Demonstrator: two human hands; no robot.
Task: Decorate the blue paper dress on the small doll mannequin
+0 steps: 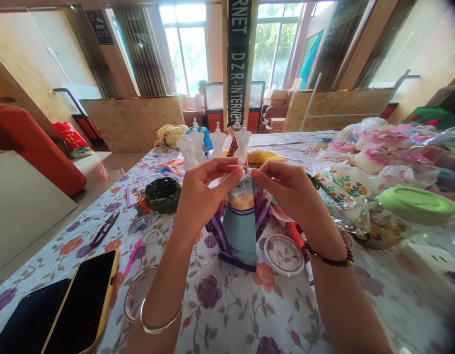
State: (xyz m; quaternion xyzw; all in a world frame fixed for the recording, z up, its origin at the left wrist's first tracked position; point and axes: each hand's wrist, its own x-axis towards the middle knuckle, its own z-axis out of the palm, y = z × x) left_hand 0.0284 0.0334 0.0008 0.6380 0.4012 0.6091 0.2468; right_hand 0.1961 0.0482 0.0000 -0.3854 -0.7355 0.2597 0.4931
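- Small doll-sized dress of pale blue, orange and purple fabric (239, 238): I see it at the centre of the frame, upright, with a small white knob (241, 162) above its collar.
- Left hand (208, 184), a silver-coloured bangle (159, 328) on its wrist: fingers bent, thumb and fingertips narrowly apart at the collar; I cannot tell whether they grip anything.
- Right hand (286, 184), a dark beaded bracelet (328, 258) on its wrist: thumb and forefinger drawn close at the collar's right side; what lies between them is too small for me to tell.
- White miniature mannequins (243, 143): standing beyond the hands, upper centre.
- Round black woven basket (163, 195): left of centre.
- Dark-handled thread snips (105, 229): left.
- Black-screened phone in a yellow case (83, 297): lower left.
- Round pale-rimmed roll (284, 255): just right of the dress.
- Light-green oval plastic lid (417, 204): right.
- White tablecloth printed with flowers (227, 322): beneath all these.
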